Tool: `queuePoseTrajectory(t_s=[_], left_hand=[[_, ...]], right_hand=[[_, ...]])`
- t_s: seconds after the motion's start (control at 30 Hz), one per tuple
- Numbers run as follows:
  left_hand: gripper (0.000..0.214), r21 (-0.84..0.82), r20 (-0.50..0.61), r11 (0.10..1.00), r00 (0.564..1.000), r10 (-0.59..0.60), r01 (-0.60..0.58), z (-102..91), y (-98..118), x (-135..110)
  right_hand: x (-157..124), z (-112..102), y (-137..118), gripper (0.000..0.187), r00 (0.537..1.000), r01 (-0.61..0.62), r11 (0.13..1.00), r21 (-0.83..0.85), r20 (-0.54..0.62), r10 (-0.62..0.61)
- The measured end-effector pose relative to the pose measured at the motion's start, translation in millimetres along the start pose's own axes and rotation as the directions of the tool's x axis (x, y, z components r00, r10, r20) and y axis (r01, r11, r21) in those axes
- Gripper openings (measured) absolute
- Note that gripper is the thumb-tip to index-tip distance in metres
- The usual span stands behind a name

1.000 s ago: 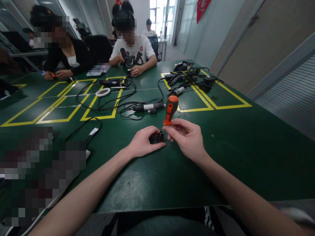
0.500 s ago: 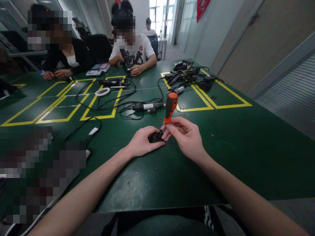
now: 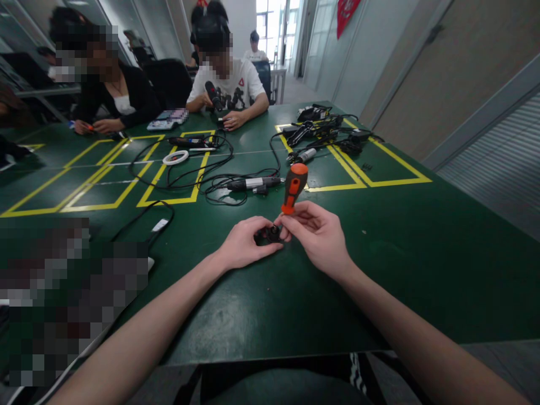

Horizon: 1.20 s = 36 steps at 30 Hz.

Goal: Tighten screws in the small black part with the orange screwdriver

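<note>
My left hand [image 3: 248,243] is closed around a small black part [image 3: 273,233] resting on the green table, thumb on the near side and fingers on the far side. A screwdriver [image 3: 295,187] with an orange and dark grey handle stands nearly upright over that part. The fingertips of my right hand [image 3: 317,230] pinch it low, just beneath the handle. Its shaft is mostly hidden by the fingers, and I cannot tell whether the tip touches the black part.
Beyond my hands lies a silver-and-black tool [image 3: 253,183] with coiled cable. A pile of black tools and cables [image 3: 320,132] sits at the far right, and a white ring [image 3: 176,157] farther left. Yellow tape [image 3: 169,201] marks the table [image 3: 405,264]. Two people sit opposite.
The screwdriver handle has turned, bringing more of its orange inlay into view, and its top has shifted slightly right and down. My left hand has hardly moved.
</note>
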State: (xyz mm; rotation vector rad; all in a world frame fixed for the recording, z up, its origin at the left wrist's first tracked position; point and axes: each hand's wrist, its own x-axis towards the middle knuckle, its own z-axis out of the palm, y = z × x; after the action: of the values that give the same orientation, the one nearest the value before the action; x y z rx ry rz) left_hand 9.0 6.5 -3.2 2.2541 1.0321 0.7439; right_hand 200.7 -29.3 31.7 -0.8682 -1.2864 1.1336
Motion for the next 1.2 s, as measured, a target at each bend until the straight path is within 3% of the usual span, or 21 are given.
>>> queuePoseTrajectory(t_s=[0.13, 0.43, 0.73, 0.9, 1.2], left_hand=[[0.026, -0.002, -0.004, 1.0, 1.0, 0.005, -0.005, 0.1, 0.0, 0.2], [0.021, -0.012, 0.015, 1.0, 1.0, 0.013, -0.012, 0.6, 0.6, 0.2], [0.023, 0.0, 0.014, 1.0, 1.0, 0.002, -0.002, 0.1, 0.6, 0.5], [0.025, 0.015, 0.001, 1.0, 1.0, 0.001, -0.001, 0.0, 0.0, 0.2], [0.024, 0.019, 0.009, 1.0, 1.0, 0.008, -0.008, 0.4, 0.3, 0.6]], right_hand=[[1.4, -1.5, 1.3, 0.026, 1.0, 0.026, 1.0, -0.015, 0.013, -0.026], [-0.2, 2.1, 4.8, 0.04, 1.0, -0.012, 1.0, 0.002, -0.023, 0.012], [0.4, 0.6, 3.3, 0.028, 0.999, 0.041, 0.996, -0.083, -0.032, -0.044], [1.0, 0.5, 2.4, 0.034, 0.998, 0.069, 0.992, -0.106, 0.007, -0.069], [-0.2, 0.4, 1.1, 0.041, 0.999, -0.026, 0.999, -0.03, -0.024, 0.025]])
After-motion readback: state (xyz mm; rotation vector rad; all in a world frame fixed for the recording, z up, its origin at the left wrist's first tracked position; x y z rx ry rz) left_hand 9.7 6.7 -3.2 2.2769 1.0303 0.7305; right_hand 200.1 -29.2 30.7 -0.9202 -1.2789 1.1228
